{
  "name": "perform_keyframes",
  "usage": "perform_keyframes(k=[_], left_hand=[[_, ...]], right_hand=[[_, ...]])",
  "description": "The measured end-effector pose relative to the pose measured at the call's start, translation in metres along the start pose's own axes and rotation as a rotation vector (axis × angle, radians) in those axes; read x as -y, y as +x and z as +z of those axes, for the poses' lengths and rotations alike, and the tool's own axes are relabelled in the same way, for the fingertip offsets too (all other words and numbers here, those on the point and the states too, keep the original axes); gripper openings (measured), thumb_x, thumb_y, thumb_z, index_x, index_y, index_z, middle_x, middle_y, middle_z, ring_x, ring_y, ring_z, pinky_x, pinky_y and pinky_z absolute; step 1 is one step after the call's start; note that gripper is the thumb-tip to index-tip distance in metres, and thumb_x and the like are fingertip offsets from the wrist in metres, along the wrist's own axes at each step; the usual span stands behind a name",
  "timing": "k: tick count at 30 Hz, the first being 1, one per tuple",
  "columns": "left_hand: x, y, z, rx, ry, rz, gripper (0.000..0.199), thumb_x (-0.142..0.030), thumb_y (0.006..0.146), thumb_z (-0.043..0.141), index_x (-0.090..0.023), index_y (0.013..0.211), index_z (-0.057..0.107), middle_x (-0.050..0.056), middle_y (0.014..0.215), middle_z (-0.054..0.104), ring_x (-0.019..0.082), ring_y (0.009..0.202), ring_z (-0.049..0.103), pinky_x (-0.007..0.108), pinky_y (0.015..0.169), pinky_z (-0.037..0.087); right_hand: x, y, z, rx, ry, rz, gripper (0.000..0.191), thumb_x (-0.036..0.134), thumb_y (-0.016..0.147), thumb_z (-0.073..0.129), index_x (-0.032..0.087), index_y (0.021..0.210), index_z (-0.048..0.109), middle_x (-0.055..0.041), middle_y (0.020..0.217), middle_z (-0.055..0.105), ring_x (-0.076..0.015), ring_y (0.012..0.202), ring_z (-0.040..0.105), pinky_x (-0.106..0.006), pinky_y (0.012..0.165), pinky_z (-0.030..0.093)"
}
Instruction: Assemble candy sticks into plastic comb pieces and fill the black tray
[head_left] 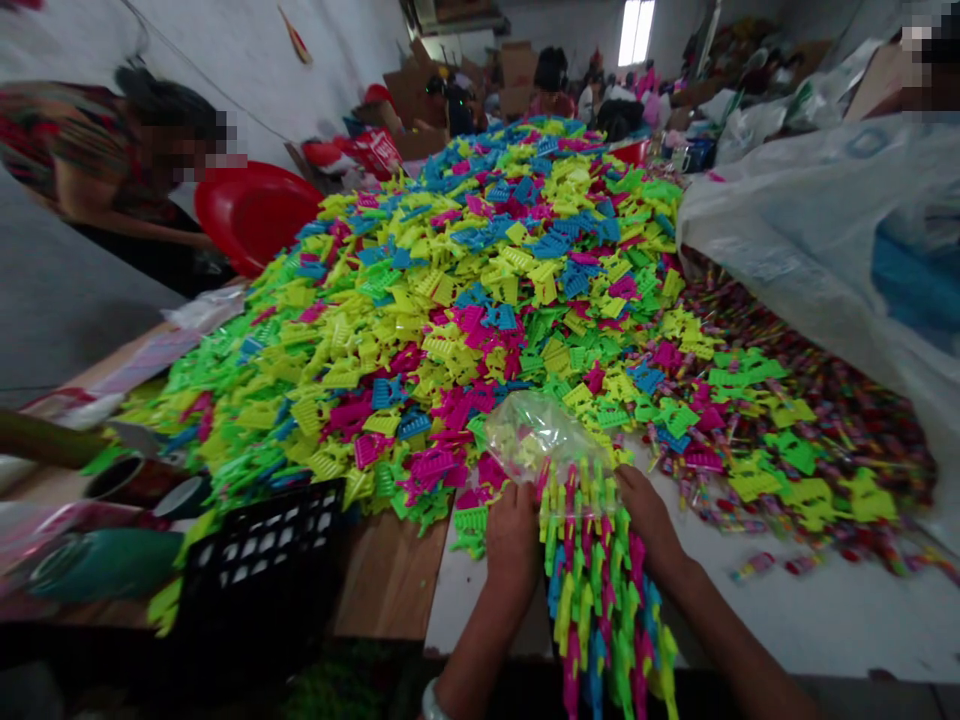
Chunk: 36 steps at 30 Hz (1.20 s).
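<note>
A see-through plastic bag lies on the near edge of the heap, its mouth toward me. Neat rows of yellow, green, pink and blue plastic pieces stand packed together, their far end inside the bag's mouth. My left hand is closed at the left side of the mouth, its fingers curled against the bag's edge. On the opposite side, my right hand pinches the bag's edge beside the rows. The fingertips of both hands are partly hidden. Loose pieces of the same colours form a large heap just beyond.
Left of my hands stands a black plastic basket, with a teal jar farther left. Small wrapped items and a big translucent sack lie at the right. A person bends near a red basin; others sit behind.
</note>
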<state>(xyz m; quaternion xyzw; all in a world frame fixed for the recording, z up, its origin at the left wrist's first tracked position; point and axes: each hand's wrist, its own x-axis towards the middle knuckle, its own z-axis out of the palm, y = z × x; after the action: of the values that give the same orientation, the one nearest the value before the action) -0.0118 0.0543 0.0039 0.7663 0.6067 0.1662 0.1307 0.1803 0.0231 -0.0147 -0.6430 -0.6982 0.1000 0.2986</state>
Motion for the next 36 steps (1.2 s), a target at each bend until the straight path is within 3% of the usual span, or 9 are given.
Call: perform_keyframes(k=[3,6,11,17,20,24,28,31,36], left_hand=[[-0.006,-0.018,-0.002,0.01,0.015,-0.05,0.018,-0.015,0.084,0.049,-0.017,0.097,0.06,0.009,0.095,0.06,0.021,0.082,0.059,0.03,0.068,0.043],[-0.01,-0.032,-0.001,0.03,-0.129,-0.11,0.016,-0.017,0.083,0.049,-0.017,0.096,0.059,0.009,0.096,0.061,0.02,0.083,0.058,0.029,0.069,0.044],[-0.015,-0.044,-0.003,0.132,-0.395,-0.239,0.01,-0.024,0.081,0.048,-0.019,0.079,0.057,0.003,0.078,0.063,0.018,0.075,0.057,0.027,0.068,0.043],[-0.026,-0.058,-0.012,0.084,-0.713,-0.372,0.025,-0.036,0.08,0.049,-0.018,0.094,0.059,0.005,0.086,0.069,0.022,0.079,0.061,0.03,0.069,0.044],[-0.024,-0.059,-0.011,0.085,-0.788,-0.43,0.033,-0.035,0.075,0.056,-0.018,0.103,0.058,0.003,0.082,0.07,0.022,0.076,0.063,0.03,0.067,0.045],[-0.017,-0.049,-0.003,-0.036,-0.978,-0.399,0.025,-0.034,0.074,0.058,-0.019,0.094,0.056,-0.001,0.073,0.065,0.017,0.066,0.059,0.026,0.062,0.044],[-0.018,-0.035,0.001,-0.084,-1.16,-0.424,0.021,-0.036,0.074,0.059,-0.018,0.085,0.057,-0.003,0.067,0.061,0.014,0.062,0.056,0.024,0.059,0.044],[-0.024,-0.034,-0.002,-0.092,-1.159,-0.45,0.022,-0.037,0.073,0.06,-0.016,0.076,0.06,0.0,0.068,0.062,0.015,0.066,0.057,0.025,0.063,0.046],[-0.027,-0.056,-0.01,0.041,-1.182,-0.504,0.037,-0.053,0.073,0.057,-0.016,0.073,0.059,0.0,0.061,0.062,0.016,0.06,0.055,0.026,0.056,0.045]], right_hand=[[0.007,-0.02,0.0,-0.039,0.239,0.218,0.034,0.029,0.093,0.031,0.02,0.098,0.063,-0.0071,0.096,0.06,-0.0217,0.092,0.055,-0.031,0.079,0.048],[0.012,-0.038,-0.001,-0.017,0.338,0.368,0.033,0.032,0.092,0.032,0.023,0.099,0.064,-0.0051,0.096,0.061,-0.0211,0.092,0.057,-0.03,0.08,0.048],[0.018,-0.051,-0.015,0.063,0.318,0.324,0.028,0.03,0.086,0.04,0.023,0.093,0.066,-0.0071,0.094,0.062,-0.0241,0.095,0.055,-0.034,0.086,0.046],[0.033,-0.051,-0.024,0.06,0.635,0.391,0.035,0.036,0.085,0.043,0.019,0.106,0.065,-0.0077,0.109,0.065,-0.0245,0.1,0.057,-0.036,0.091,0.045],[0.033,-0.051,-0.019,-0.039,0.747,0.475,0.037,0.046,0.083,0.049,0.019,0.099,0.067,-0.0075,0.099,0.069,-0.0248,0.092,0.061,-0.035,0.083,0.049],[0.028,-0.047,-0.012,-0.145,0.878,0.608,0.042,0.055,0.08,0.055,0.017,0.093,0.067,-0.0055,0.085,0.069,-0.0218,0.077,0.061,-0.03,0.069,0.049],[0.032,-0.036,-0.009,-0.224,0.965,0.725,0.043,0.059,0.075,0.06,0.017,0.085,0.064,-0.0018,0.069,0.065,-0.0179,0.06,0.056,-0.027,0.054,0.045],[0.039,-0.033,-0.01,-0.172,1.028,0.749,0.042,0.058,0.074,0.06,0.017,0.084,0.061,-0.0017,0.067,0.065,-0.0179,0.058,0.056,-0.027,0.053,0.046],[0.041,-0.048,-0.022,0.016,1.035,0.727,0.036,0.053,0.075,0.06,0.018,0.08,0.065,-0.0034,0.07,0.068,-0.022,0.066,0.061,-0.032,0.061,0.051]])
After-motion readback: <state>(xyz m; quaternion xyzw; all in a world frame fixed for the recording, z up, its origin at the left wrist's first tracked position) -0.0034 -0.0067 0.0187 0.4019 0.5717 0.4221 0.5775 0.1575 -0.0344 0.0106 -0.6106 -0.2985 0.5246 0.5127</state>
